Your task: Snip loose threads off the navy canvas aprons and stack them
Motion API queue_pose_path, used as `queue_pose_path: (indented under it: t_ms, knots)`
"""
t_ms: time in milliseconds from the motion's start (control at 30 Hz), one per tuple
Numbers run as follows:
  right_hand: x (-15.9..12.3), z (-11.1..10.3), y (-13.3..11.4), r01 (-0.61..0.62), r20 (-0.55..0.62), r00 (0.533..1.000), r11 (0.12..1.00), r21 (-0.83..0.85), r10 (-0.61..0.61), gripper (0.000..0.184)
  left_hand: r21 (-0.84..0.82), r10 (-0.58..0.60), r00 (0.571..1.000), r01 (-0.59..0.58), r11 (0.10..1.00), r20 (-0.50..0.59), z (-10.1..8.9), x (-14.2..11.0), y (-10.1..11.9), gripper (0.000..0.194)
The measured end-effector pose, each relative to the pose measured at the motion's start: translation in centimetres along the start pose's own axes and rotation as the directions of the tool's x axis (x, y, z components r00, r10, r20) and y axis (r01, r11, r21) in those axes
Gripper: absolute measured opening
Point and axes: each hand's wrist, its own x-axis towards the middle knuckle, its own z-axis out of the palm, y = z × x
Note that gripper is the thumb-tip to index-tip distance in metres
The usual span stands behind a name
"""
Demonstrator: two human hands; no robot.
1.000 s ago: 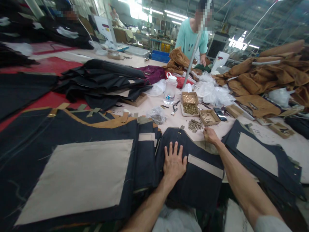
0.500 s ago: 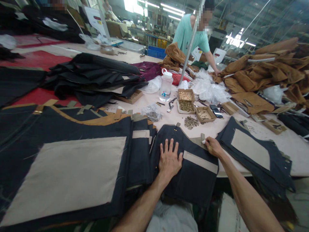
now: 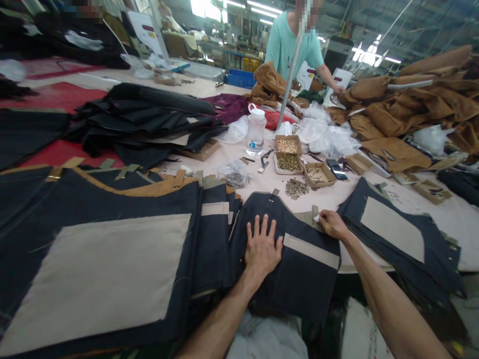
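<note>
The right hand (image 3: 333, 225) pinches a small white thing (image 3: 317, 218) at the far edge of the dark cloth (image 3: 307, 281). The empty left hand (image 3: 263, 249) lies flat on the cloth, which is on the table (image 3: 262, 180). This looks like edge work; the next move needs flat cloth. Metal bits (image 3: 297, 189) sit past the cloth.

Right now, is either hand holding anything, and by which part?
The right hand holds a small white item at the edge of the dark panel; the gripped part is hidden. The left hand lies flat, holding nothing.
</note>
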Motion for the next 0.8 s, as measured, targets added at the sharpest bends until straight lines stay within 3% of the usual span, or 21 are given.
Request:
queue_pose_path:
  t_ms: [200,400,533,800]
  knots:
    - [1.4,-0.5,0.8,-0.102,0.036,0.995,0.98,0.173,0.098,0.024,-0.006,0.003,1.0,-0.003,1.0,0.014,0.1,0.1,0.0,0.061]
    - [1.7,-2.5,0.7,-0.208,0.235,0.965,0.886,0.414,0.117,0.039,-0.005,0.001,1.0,-0.001,1.0,0.009,0.0,0.1,0.0,0.061]
    - [2.4,-3.0,0.4,-0.243,0.295,0.946,0.901,0.36,0.137,0.045,-0.011,-0.001,1.0,0.001,1.0,0.013,0.0,0.2,-0.1,0.061]
    - [6.1,-2.7,1.5,-0.274,0.415,0.882,0.959,0.066,0.223,0.05,-0.01,-0.015,0.999,0.016,1.0,0.046,0.5,0.4,-0.3,0.062]
